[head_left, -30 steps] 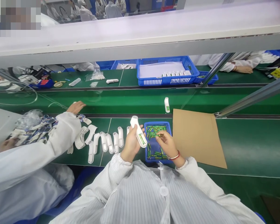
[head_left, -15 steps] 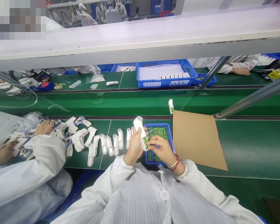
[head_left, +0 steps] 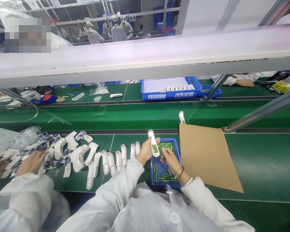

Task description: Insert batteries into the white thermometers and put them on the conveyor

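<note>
My left hand (head_left: 145,151) is closed round a white handheld thermometer (head_left: 151,139), held upright over the left side of a blue tray. Green batteries (head_left: 155,149) sit in its open compartment at the lower end. My right hand (head_left: 171,161) is just to the right of it, above the tray, with fingers curled together; whether something is between the fingertips is hidden. Loose green batteries (head_left: 165,175) lie in the blue tray (head_left: 178,151). To the left stands a row of similar white thermometers (head_left: 111,162) with their compartments uncovered.
Brown cardboard (head_left: 207,158) lies right of the tray. Another thermometer (head_left: 182,117) rests on the green belt (head_left: 125,114). At left, a co-worker's hands (head_left: 32,162) touch piled white housings (head_left: 77,158). A blue basket (head_left: 157,95) stands beyond, below a metal crossbar (head_left: 140,71).
My right hand has drawn away from the battery compartment towards the tray. The held thermometer has turned more upright and shifted slightly right. The view has tilted up, and the thermometer on the belt has moved right.
</note>
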The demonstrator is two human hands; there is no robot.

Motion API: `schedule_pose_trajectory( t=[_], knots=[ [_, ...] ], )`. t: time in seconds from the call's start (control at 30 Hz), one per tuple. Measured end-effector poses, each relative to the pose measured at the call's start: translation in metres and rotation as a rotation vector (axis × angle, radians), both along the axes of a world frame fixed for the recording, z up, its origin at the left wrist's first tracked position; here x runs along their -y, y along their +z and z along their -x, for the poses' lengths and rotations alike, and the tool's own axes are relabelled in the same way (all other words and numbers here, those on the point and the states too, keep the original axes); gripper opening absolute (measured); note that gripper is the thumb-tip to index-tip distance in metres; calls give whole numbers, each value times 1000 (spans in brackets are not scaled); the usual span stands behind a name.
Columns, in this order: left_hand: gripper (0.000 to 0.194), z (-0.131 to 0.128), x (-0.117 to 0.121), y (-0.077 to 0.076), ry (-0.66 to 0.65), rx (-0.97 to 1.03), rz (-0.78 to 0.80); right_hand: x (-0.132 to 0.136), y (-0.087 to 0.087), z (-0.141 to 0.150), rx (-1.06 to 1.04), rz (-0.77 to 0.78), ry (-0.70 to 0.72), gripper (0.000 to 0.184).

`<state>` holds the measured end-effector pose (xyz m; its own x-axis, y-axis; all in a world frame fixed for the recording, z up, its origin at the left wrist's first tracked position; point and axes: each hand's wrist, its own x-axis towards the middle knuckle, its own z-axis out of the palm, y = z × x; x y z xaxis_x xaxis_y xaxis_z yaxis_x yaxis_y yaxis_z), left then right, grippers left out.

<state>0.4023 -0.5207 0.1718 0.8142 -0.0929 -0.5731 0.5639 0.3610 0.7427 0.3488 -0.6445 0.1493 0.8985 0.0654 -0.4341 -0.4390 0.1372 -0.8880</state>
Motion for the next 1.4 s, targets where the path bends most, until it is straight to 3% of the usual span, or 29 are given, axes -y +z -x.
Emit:
schedule_pose_trajectory(
  t=[0.2, 0.37, 0.5, 0.63, 0.8, 0.9, 0.97, 1.0, 1.1, 1.17, 1.27, 1.4],
  knots=[
    [31, -121, -38, -41, 14, 29, -465, 28, -24, 15, -101, 140, 34, 50],
    [32, -193, -69, -57, -88, 60, -886, 23, -48, 38, -204, 207, 100, 46],
    [36, -212, -79, -66, -230, 71, -1086, 22, -64, 49, -260, 293, 167, 41],
    [32, -212, -80, -72, -339, 65, -1160, 25, -71, 52, -240, 341, 165, 37],
    [33, -204, -79, -75, -356, 48, -1184, 26, -61, 41, -101, 335, 235, 39],
    [41, -200, -67, -77, -353, 66, -1176, 40, -43, -13, 109, 493, 251, 35],
    [47, -200, -54, -80, -349, 85, -1174, 59, -34, -78, 232, 911, 155, 33],
    [50, -200, -48, -82, -344, 95, -1174, 71, -32, -115, 240, 1004, 110, 30],
    [49, -201, -40, -91, -326, 144, -1175, 111, -37, -226, 234, 1190, 17, 34],
    [42, -204, -41, -98, -330, 192, -1169, 135, -49, -283, 220, 1276, -4, 39],
    [35, -208, -43, -106, -356, 240, -1165, 159, -75, -329, 156, 1344, -2, 39],
    [39, -212, -32, -111, -384, 202, -1175, 169, -102, -340, 92, 1411, 35, 29]
  ],
)
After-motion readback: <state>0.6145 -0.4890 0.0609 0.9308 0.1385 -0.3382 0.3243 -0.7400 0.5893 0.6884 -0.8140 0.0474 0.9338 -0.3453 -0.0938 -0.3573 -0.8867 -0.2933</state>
